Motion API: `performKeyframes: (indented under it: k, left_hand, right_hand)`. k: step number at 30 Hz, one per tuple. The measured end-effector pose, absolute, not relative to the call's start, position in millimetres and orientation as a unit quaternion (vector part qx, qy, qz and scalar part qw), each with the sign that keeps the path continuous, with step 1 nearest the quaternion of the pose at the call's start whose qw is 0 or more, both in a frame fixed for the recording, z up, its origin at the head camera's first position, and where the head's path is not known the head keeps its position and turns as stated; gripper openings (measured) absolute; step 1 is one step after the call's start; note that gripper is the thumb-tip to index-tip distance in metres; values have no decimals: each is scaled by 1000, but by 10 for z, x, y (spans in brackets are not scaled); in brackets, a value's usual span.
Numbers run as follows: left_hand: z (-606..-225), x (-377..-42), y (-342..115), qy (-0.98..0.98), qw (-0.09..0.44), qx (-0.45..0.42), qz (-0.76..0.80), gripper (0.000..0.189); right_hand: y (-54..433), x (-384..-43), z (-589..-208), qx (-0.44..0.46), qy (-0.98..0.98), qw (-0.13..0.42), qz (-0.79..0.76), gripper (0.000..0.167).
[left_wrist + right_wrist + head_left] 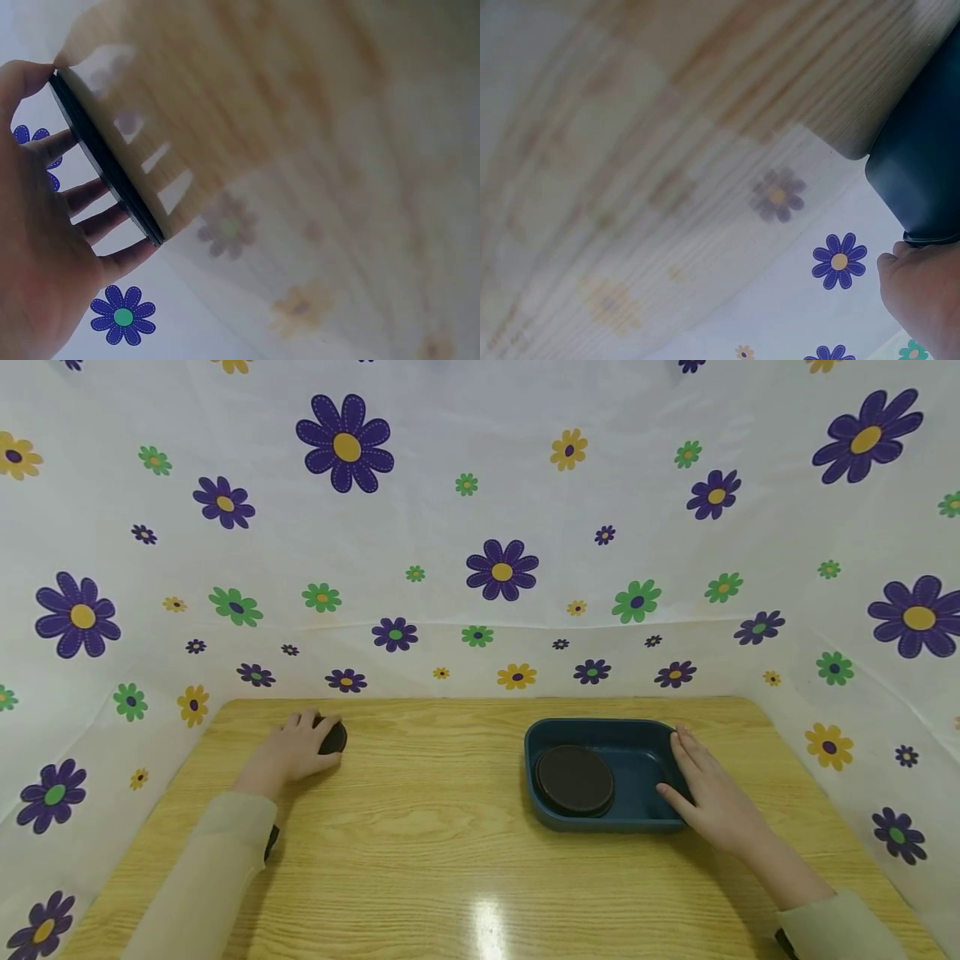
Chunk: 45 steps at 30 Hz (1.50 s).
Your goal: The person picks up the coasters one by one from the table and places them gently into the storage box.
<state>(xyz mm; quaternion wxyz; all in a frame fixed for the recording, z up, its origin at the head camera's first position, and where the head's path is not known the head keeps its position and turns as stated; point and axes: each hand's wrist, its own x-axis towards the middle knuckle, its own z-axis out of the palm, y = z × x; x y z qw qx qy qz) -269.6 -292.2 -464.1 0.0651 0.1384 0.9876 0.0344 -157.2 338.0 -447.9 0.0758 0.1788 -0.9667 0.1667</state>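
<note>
At the far left of the table, my left hand (295,749) reaches over a dark round coaster (333,738) and grips it by the rim. In the left wrist view the coaster (107,157) is seen edge-on as a thin disc, with the thumb at one end and the fingertips spread along its edge. A dark blue rectangular tub (637,825) stands right of the middle. On its right rim rests my right hand (712,797), fingers stretched toward the far corner and thumb over the inside. Dark round coasters (574,779) lie stacked in the tub's left part.
The wooden table (420,852) ends at a white cloth backdrop (427,435) with printed flowers, which also rises along the left and right sides. Between the left hand and the tub lies a wide stretch of bare tabletop.
</note>
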Motion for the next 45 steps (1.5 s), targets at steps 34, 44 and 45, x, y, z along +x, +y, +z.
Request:
performKeyframes:
  k: [34, 44, 45]
  left_hand:
    - [-4544, -2606, -2773, 981, 31, 192, 10, 77]
    - [-4439, -2554, -2571, 973, -3, 231, -14, 75]
    - [-4432, -2553, -2549, 971, -7, 238, -16, 75]
  right_hand:
    - [3378, -1573, -4476, 176, -967, 70, 172, 83]
    - [3385, -1580, -4483, 171, -968, 63, 172, 84]
    - [3386, -1580, -4484, 171, -968, 63, 171, 84]
